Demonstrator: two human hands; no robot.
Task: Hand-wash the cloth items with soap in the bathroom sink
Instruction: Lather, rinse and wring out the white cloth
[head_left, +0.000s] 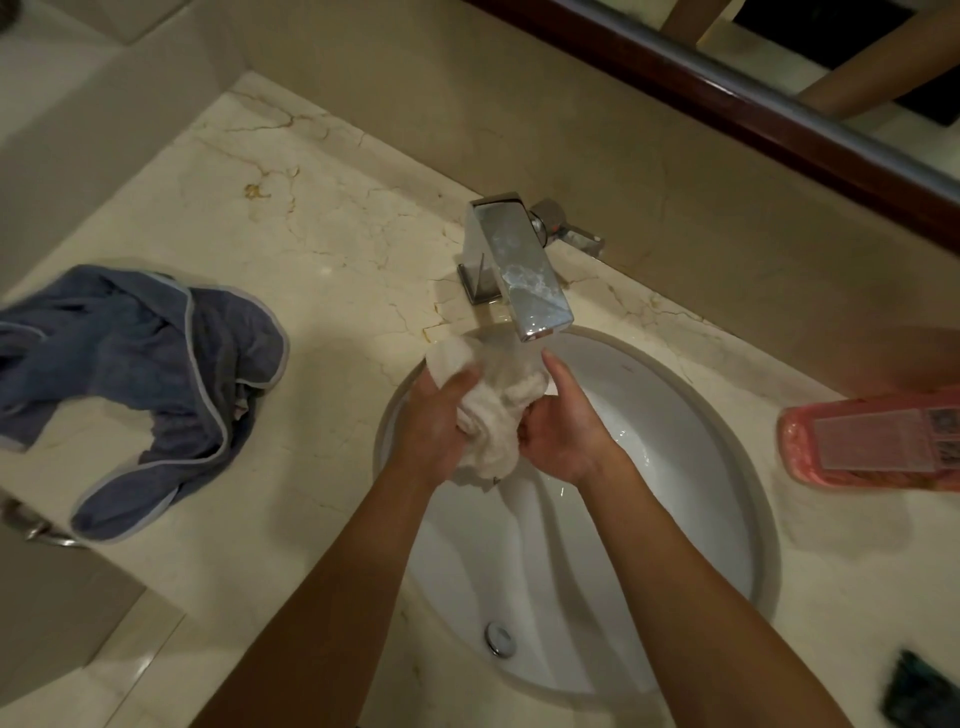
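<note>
A: Which step is this, would you say?

B: Wetting or rinsing, I'd judge. Both hands hold a bunched white cloth (493, 410) right under the spout of the chrome faucet (519, 265), over the back of the white sink (691, 467). The water looks to be running onto the cloth, though the stream is faint.

A: How are the hands set?

B: The left hand (434, 421) has its fingers (457, 382) curled round the left side of the bundle, thumb across the top. The right hand (563, 431) grips the right side, with its forefinger lying straighter up along the cloth toward the spout.

A: Any suds?

B: None I can make out, so I can't tell whether soap has gone on yet.

A: And the next move?

B: If it's still unsoaped, one hand has to let go and reach for the pink bottle (878, 441) lying on its side on the marble surface (311, 218), right of the sink; the other must keep the wet cloth over the basin. If it's soaped, then rubbing and squeezing between both hands.

A: More to wash?

B: A blue-grey cloth with pale trim (140, 374) lies crumpled on the surface, well left of the sink, seemingly waiting its turn.

A: Can you read the bottle's label?

B: No. There's a pale label panel, but it's blurred, with no legible brand or writing. The dark object (919, 691) at the lower right edge is too cut off to name
</note>
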